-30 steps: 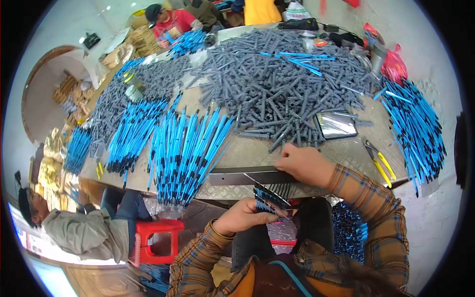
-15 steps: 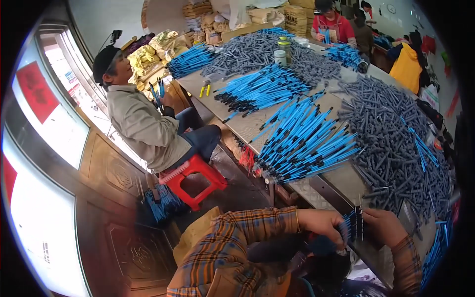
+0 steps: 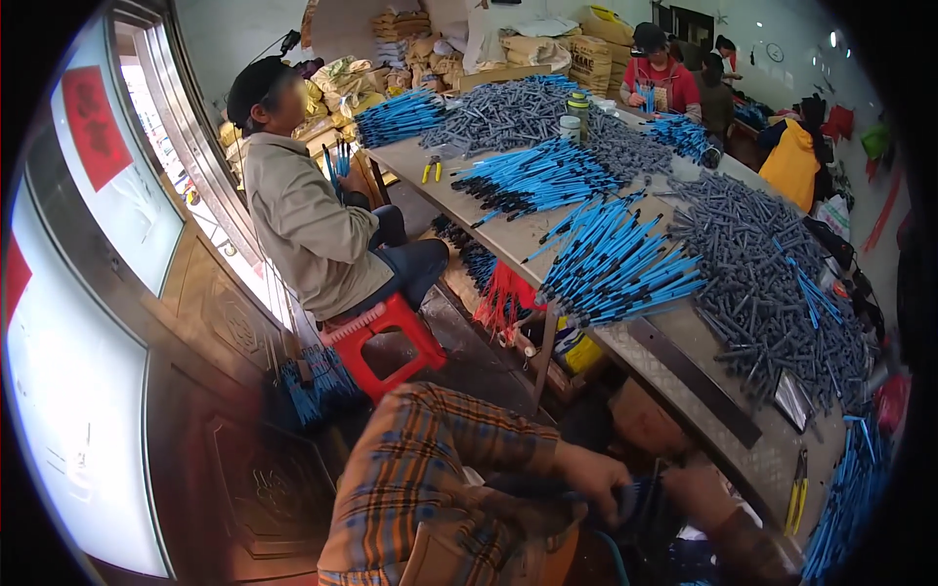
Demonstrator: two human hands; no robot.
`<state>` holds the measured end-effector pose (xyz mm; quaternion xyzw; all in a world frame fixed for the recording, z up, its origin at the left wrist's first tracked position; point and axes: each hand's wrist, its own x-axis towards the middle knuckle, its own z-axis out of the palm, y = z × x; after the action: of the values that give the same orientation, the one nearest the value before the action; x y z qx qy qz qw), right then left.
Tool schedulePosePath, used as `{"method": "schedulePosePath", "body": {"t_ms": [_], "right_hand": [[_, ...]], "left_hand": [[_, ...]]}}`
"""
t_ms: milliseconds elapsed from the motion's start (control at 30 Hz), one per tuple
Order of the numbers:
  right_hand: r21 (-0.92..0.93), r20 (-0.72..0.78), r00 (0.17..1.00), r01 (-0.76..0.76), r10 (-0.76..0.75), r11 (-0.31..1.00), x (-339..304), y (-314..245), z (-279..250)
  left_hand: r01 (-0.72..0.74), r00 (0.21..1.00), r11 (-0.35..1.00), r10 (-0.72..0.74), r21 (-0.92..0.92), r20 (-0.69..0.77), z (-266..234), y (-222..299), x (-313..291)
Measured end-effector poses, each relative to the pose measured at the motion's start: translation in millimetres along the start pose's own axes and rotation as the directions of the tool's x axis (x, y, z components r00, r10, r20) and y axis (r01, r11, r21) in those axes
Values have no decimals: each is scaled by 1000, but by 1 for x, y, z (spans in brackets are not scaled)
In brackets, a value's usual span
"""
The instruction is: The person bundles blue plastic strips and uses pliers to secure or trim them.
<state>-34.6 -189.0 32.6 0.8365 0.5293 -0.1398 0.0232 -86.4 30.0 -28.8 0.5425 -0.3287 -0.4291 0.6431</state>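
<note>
My left hand (image 3: pixel 593 481) is low over my lap, below the table's near edge, its fingers curled. Dim blue rods (image 3: pixel 635 496) show at its fingertips, partly hidden and in shadow. Close by on the right, my right hand (image 3: pixel 702 498) is smeared by motion, so its fingers do not show clearly. On the table (image 3: pixel 576 354) above my hands, a fanned pile of blue rods with black ends (image 3: pixel 620 269) lies beside a large heap of grey plastic tubes (image 3: pixel 772 283). A dark flat bar (image 3: pixel 696 383) rests along the near edge.
Yellow-handled pliers (image 3: pixel 798 493) lie at the near right corner; another yellow pair (image 3: pixel 432 170) lies farther left. A person in a beige jacket sits on a red stool (image 3: pixel 383 344) at the left. Someone in red (image 3: pixel 664 83) works across the table. Two bottles (image 3: pixel 576 112) stand among the heaps.
Both my hands have moved down and slightly left, from the table's edge to over my lap. The bar and the pliers on the near right now show more fully.
</note>
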Motion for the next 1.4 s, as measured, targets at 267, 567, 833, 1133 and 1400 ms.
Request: {"method": "schedulePosePath", "body": {"t_ms": [267,567,833,1133,1400], "right_hand": [[747,12,1000,2,-16,665,35,-37,97],[893,106,964,16,-245,449,27,-42,103],[682,-322,942,301,-95,667,18,-45,107],[913,-385,742,220,548,344,36,-66,105],[946,-235,662,323,712,12,65,-65,106]], "left_hand": [[449,820,888,-365,100,-441,53,64,-65],[129,917,798,130,589,-378,49,56,-60],[-354,825,798,512,487,-240,55,32,4],[31,679,667,532,744,-506,22,28,17],[-22,803,991,96,132,-588,-7,28,15]]}}
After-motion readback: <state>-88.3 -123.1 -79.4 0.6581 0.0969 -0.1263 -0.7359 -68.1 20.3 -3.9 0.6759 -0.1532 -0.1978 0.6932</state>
